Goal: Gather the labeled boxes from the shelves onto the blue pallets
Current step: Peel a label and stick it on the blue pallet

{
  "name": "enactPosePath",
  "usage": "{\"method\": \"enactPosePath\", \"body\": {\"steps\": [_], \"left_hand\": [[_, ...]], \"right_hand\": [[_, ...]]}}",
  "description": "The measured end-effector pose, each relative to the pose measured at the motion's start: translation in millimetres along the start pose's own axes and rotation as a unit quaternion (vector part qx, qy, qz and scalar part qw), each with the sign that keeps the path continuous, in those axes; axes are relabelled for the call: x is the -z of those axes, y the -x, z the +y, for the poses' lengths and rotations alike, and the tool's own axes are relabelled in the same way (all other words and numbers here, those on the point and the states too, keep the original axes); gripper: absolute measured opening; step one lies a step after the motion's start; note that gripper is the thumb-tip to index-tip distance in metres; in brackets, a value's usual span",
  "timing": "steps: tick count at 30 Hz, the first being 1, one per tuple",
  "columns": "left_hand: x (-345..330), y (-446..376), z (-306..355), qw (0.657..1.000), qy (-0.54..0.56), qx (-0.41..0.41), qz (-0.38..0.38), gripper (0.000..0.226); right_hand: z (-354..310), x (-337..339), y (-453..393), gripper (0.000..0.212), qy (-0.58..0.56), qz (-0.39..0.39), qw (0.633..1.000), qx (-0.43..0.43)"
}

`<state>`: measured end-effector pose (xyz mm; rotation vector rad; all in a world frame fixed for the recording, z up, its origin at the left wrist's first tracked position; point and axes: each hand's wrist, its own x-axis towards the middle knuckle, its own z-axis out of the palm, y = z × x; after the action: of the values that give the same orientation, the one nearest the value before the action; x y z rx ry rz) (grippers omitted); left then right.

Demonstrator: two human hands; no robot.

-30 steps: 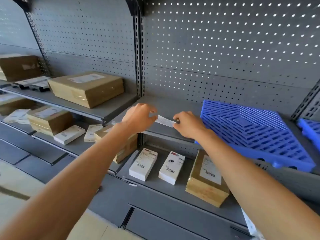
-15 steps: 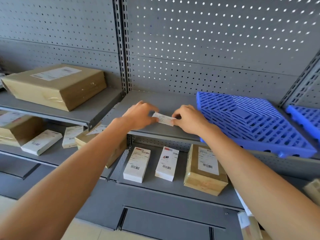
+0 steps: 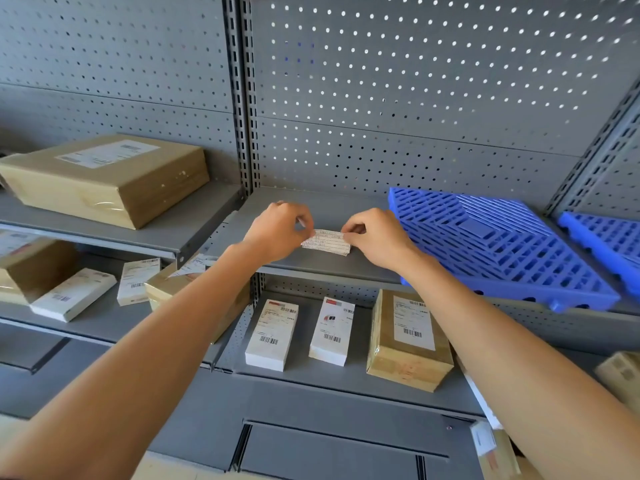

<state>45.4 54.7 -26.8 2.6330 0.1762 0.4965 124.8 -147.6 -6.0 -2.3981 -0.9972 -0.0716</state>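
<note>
Over the shelf [image 3: 332,268], both hands still pinch slip [image 3: 325,242].

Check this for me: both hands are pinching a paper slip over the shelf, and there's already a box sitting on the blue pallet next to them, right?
Not quite. The head view shows the blue pallet bare, with no box on it. The rest holds: the left hand and right hand each pinch one end of the paper slip over the shelf.

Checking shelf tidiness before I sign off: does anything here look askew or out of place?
Yes. The near blue pallet sits skewed on the shelf, its front corner jutting past the edge. Below left, a brown box lies tilted across the shelf divider, its label peeling.
</note>
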Motion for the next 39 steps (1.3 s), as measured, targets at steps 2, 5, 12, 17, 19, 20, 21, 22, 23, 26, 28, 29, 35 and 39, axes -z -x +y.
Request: {"method": "enactPosePath", "body": {"steps": [2,5,12,17,19,20,21,22,23,26,28,29,35,39], "left_hand": [[4,-1,1,0.998,0.058,0.016,0.009,0.005],[12,-2,8,0.987,0.153,0.05,0.01,0.008],[17,-4,44,0.972,0.233,0.03,0.0,0.005],[4,-12,98,0.973,0.229,0.015,-0.016,0.007],[-6,-15,122,0.973,0.228,0.006,-0.031,0.011],[-11,-16,134,0.973,0.228,-0.001,-0.038,0.013],[-17,-17,146,0.973,0.227,-0.009,-0.044,0.014],[-23,-16,158,0.972,0.227,-0.017,-0.049,0.013],[-30,-16,170,0.972,0.228,-0.025,-0.055,0.012],[-48,-15,200,0.972,0.222,-0.034,-0.066,0.012],[-58,-15,215,0.973,0.216,-0.034,-0.07,0.014],[-62,-15,221,0.973,0.217,-0.034,-0.072,0.014],[-79,-11,245,0.974,0.211,-0.041,-0.074,0.011],[-86,-7,246,0.978,0.194,-0.037,-0.074,0.011]], "right_hand": [[0,2,-1,0.011,-0.052,0.004,0.998,-0.021],[-1,9,1,0.01,-0.114,0.013,0.992,-0.053],[7,47,22,0.009,-0.179,0.075,0.978,-0.073],[36,84,51,0.008,-0.174,0.106,0.975,-0.084],[55,101,66,0.007,-0.171,0.106,0.975,-0.089],[64,109,73,0.007,-0.17,0.106,0.975,-0.094],[74,117,80,0.006,-0.167,0.105,0.975,-0.098],[83,125,88,0.006,-0.164,0.105,0.976,-0.102],[93,131,95,0.006,-0.162,0.106,0.975,-0.105],[119,145,113,0.005,-0.157,0.113,0.974,-0.116],[134,151,123,0.005,-0.158,0.116,0.973,-0.121],[140,153,128,0.005,-0.161,0.116,0.973,-0.121],[168,155,143,0.007,-0.172,0.118,0.971,-0.119],[173,151,145,0.006,-0.157,0.119,0.975,-0.105]]}}
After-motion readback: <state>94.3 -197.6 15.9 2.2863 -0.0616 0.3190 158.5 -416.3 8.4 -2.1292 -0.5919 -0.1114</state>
